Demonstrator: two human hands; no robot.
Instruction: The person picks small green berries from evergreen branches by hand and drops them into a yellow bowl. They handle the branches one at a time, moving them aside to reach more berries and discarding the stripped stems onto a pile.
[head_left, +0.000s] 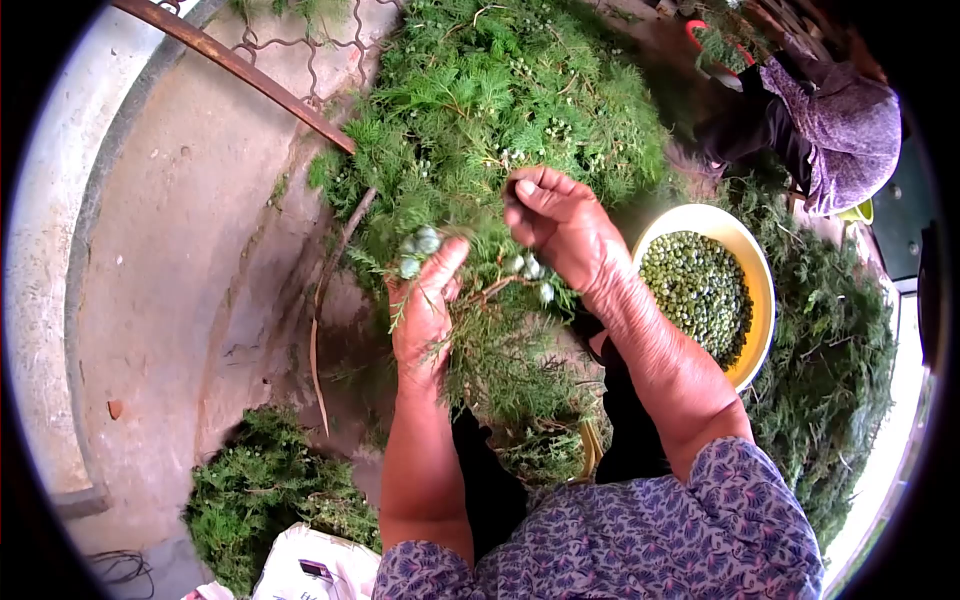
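My left hand [422,312] grips a feathery green sprig [500,345] that carries pale green berries [420,248] near my thumb. My right hand [562,225] is closed on the same sprig a little higher, its fingers pinched among the foliage, with more berries [532,270] just below it. Both hands hover over a big heap of green branches [500,100]. A yellow bowl [762,290] filled with picked green berries [695,290] sits just right of my right wrist.
Another person in a patterned purple top [845,130] crouches at the upper right. A smaller pile of greenery [265,495] lies at the lower left beside a white bag [320,565]. More branches [835,360] lie right of the bowl. A rusty bar [230,65] crosses the concrete ground.
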